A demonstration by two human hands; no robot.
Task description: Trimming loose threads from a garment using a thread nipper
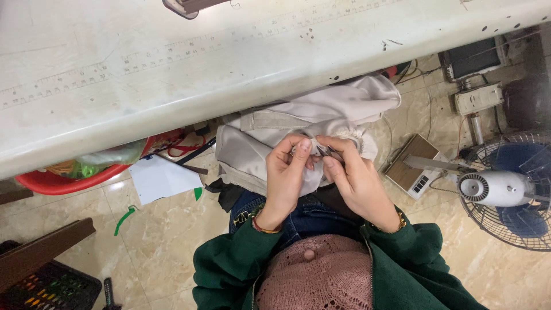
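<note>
Head view: pale cloth (298, 129) is pinched by both hands.
Left hand (285, 175) and right hand (357, 178) are clamped on its edge; a loosened pinch could let it slide floorward.

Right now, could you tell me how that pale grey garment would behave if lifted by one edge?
The pale grey garment would probably flop and drape, since it already bunches in soft folds over the lap. Its satiny sheen suggests it may slip. It seems light: the left hand and right hand pinch it easily.
</note>
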